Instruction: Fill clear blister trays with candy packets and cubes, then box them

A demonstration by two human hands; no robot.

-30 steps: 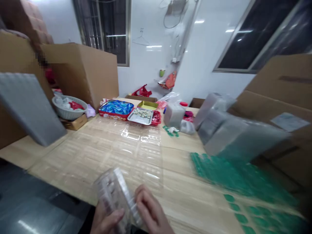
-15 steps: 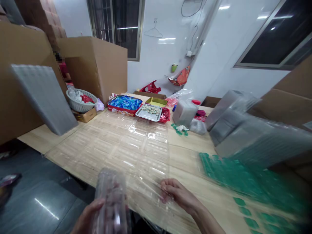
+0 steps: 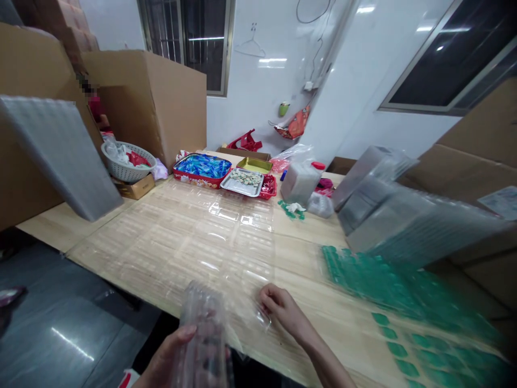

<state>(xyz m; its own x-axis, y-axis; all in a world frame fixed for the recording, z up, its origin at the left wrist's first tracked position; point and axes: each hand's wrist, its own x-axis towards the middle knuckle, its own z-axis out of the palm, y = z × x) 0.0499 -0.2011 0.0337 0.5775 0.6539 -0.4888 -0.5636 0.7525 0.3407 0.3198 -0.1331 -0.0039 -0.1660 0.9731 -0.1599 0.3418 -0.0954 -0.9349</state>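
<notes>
My left hand (image 3: 169, 353) is wrapped round a stack of clear plastic blister trays (image 3: 204, 328), held tilted over the table's near edge. Moulded cavities run along the stack, and the fingers behind it show blurred through the plastic. My right hand (image 3: 283, 310) has its fingers curled together at the near right corner of the clear trays (image 3: 189, 226) laid out over the tabletop. Its fingertips seem to pinch the edge of one clear tray, though glare and blur make that edge faint.
Green moulded pieces (image 3: 388, 285) lie at the right beside stacked clear trays (image 3: 424, 221). A red tin of blue pieces (image 3: 205, 168), a silver tray (image 3: 243, 183), a white jug (image 3: 301, 183) and a basket (image 3: 127, 164) stand at the back. Cardboard boxes (image 3: 173, 102) flank the table.
The view has shifted slightly. My left hand has brought the tray stack rightward, closer to my right hand. The right hand's fingers have curled in more, near the same table corner.
</notes>
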